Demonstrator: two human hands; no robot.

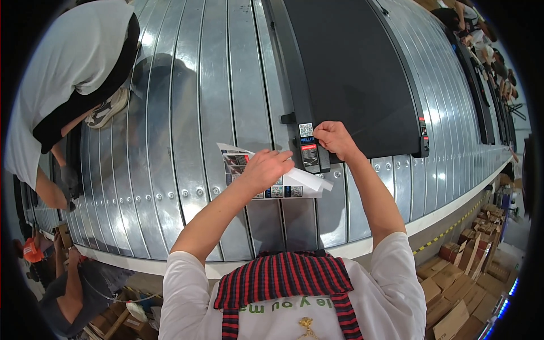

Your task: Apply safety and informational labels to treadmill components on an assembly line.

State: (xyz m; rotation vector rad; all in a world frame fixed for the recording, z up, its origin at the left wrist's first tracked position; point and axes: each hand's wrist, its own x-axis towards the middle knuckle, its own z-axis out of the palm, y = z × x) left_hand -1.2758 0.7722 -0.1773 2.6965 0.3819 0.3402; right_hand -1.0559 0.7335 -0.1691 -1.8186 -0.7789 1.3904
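2 own hands (336, 139), 1 sticker sht (300, 178), 1 nearby blk belt (354, 73) w/ 2 side rails (289, 56), 1 striped apron (286, 279)

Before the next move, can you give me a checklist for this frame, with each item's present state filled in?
1. Left hand at the sticker sheet: ok, it covers part of it.
2. Sticker sheet lying flat: not ok, its right side is curled.
3. Right hand at the upper label: ok, fingertips by its right edge.
4. Upper label fully stuck down: cannot tell.
5. Lower label on the black rail: ok, just below the upper one.
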